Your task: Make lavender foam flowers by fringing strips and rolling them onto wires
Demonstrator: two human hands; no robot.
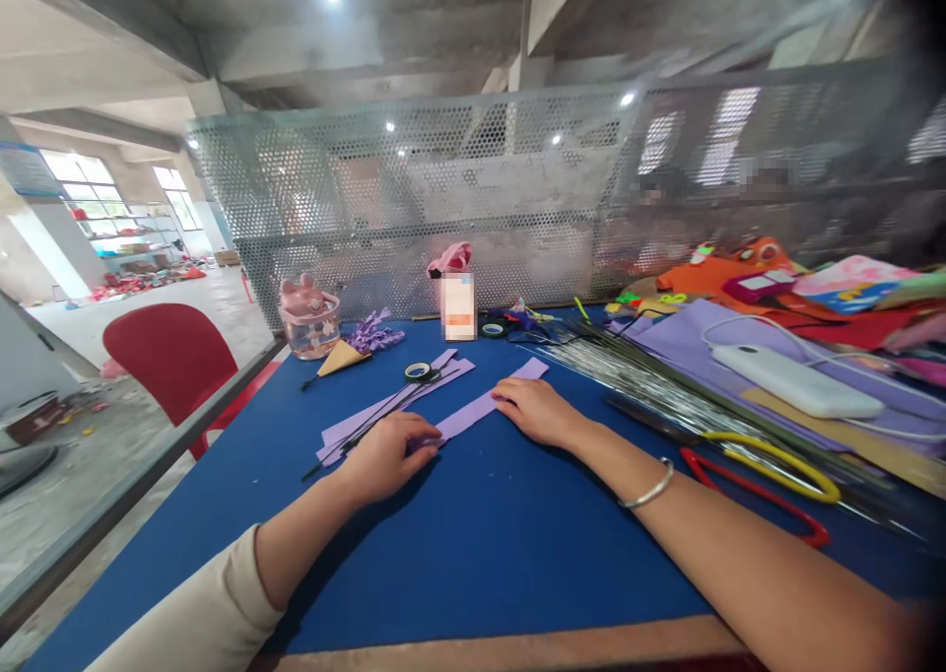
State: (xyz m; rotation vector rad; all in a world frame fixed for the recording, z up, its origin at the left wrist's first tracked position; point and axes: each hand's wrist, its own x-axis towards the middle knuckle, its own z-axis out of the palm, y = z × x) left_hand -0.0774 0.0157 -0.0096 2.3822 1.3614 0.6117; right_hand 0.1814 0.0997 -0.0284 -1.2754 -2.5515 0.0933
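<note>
A flat purple strip [473,415] lies slantwise on the blue tabletop [503,544] between my hands. My left hand [390,453] is closed at its near end, thumb and fingers pinched together there. Toward the far end, the bent fingers of my right hand [538,412] are closed over the strip's edge, holding it against the table. Left of them lie more purple strips [450,369], with thin dark stems across them and a roll of tape [418,371] on top. My left fingertips partly hide what they pinch.
Scissors with yellow and red handles [769,470] lie by my right forearm, beside silvery stems [650,386] and a white power bank [798,381]. At the back stand a pink bear-eared cup [310,317] and a perforated metal screen [414,199]. A red chair [173,357] is left.
</note>
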